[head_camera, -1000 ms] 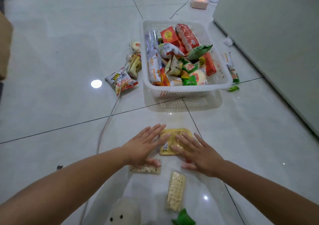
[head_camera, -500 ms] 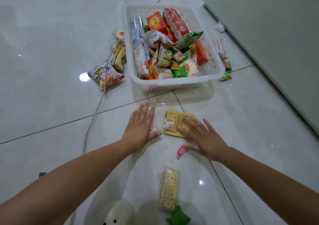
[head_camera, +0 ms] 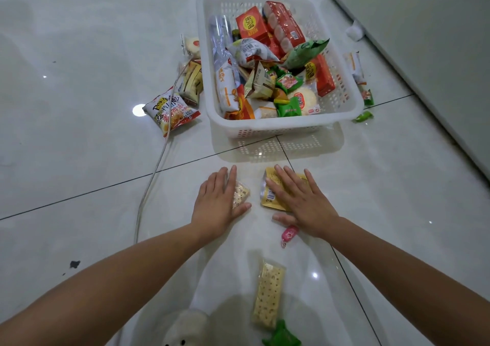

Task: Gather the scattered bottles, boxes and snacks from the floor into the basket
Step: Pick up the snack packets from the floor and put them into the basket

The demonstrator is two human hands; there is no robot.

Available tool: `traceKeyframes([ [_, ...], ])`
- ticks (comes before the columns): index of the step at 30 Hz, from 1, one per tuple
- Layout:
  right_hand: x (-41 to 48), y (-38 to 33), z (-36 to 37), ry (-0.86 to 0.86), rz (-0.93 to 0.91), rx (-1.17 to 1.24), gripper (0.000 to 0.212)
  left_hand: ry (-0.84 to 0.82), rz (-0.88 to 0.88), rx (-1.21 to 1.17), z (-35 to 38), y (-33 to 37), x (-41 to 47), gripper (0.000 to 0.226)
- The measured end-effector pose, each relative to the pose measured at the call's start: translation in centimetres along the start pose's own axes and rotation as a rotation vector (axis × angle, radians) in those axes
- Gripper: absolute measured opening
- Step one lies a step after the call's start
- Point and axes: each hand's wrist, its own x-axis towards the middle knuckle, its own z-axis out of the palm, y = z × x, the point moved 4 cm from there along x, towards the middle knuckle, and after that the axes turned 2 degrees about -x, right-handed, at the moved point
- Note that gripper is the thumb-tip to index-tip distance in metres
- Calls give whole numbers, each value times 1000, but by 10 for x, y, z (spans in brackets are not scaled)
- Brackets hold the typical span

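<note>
A white plastic basket (head_camera: 281,127) stands on the tiled floor, filled with several snack packets and boxes. In front of it my left hand (head_camera: 218,205) lies flat, fingers out, on a small cracker packet (head_camera: 241,192). My right hand (head_camera: 301,201) lies flat on a yellow packet (head_camera: 270,196), fingers spread. Neither hand is closed around its packet. A pink candy (head_camera: 289,235) sits just below my right thumb. A long cracker packet (head_camera: 269,295) lies nearer to me.
A chips bag (head_camera: 172,112), more packets (head_camera: 192,80) and a white cable (head_camera: 156,165) lie left of the basket. Small packets (head_camera: 356,66) and a green candy (head_camera: 363,116) lie to its right, beside a grey wall (head_camera: 424,54). A green wrapper (head_camera: 281,336) and white plush (head_camera: 185,329) sit at the bottom edge.
Both hands have slid forward along the floor toward the basket, pushing the small cracker packet and the yellow packet with them. The pink candy has come into view behind my right hand.
</note>
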Motion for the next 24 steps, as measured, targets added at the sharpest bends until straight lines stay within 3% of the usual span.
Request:
traceKeyframes([
  [5, 7, -3, 16, 4, 19, 125, 87, 114, 31, 77, 3, -6, -12, 78],
  [13, 11, -10, 9, 60, 105, 162, 69, 162, 44, 143, 0, -16, -5, 56],
  [16, 10, -13, 7, 28, 105, 156, 102, 115, 50, 171, -1, -15, -4, 56],
  [18, 12, -12, -5, 17, 113, 147, 104, 78, 42, 133, -3, -14, -4, 58],
  [24, -5, -14, -33, 15, 237, 313, 86, 273, 326, 219, -24, 0, -14, 64],
])
